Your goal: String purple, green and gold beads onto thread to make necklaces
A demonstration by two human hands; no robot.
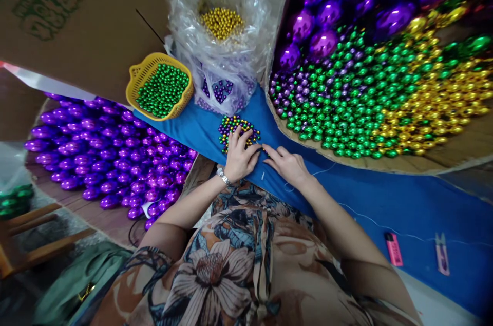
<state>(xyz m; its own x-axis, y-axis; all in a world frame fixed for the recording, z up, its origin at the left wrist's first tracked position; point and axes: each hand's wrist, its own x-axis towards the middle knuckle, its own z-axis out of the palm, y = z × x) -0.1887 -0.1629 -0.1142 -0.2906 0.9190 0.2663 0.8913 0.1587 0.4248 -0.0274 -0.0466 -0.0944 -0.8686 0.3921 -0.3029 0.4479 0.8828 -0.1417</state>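
Our left hand (239,155) lies spread, fingers resting on a small bead pile (239,130) of purple, green and gold on the blue cloth (385,197). Our right hand (287,164) sits just beside it, fingertips drawn together on the cloth; what they pinch we cannot tell. A white thread (370,218) trails off right.

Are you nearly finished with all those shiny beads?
Not nearly. Done: only a small mixed pile of beads lies sorted out on the blue cloth. In hand: the left hand rests on that pile, the right hand beside it near a thin thread. Left: the yellow basket of green beads and the big cardboard tray remain full.
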